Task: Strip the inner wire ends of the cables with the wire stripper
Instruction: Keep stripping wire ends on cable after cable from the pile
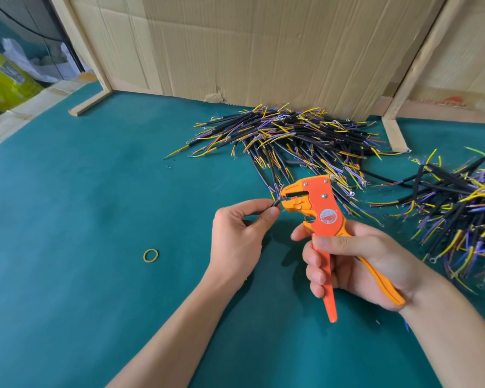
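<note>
pinching a short, limp black cable (275, 204) near its tip, left hand (237, 236) feeds thin wires into the orange wire stripper (317, 211); right hand (356, 264) wraps its handles.

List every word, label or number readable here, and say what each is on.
None can be read.
Round red sticker on the wire stripper: print too small.
Yellow-green package at far left: print blurred.
Red marks on the cardboard at right: illegible.

A teal felt tabletop (81, 205) meets a creased cardboard backdrop (263, 46) framed by pale wooden battens (80, 40).
</note>
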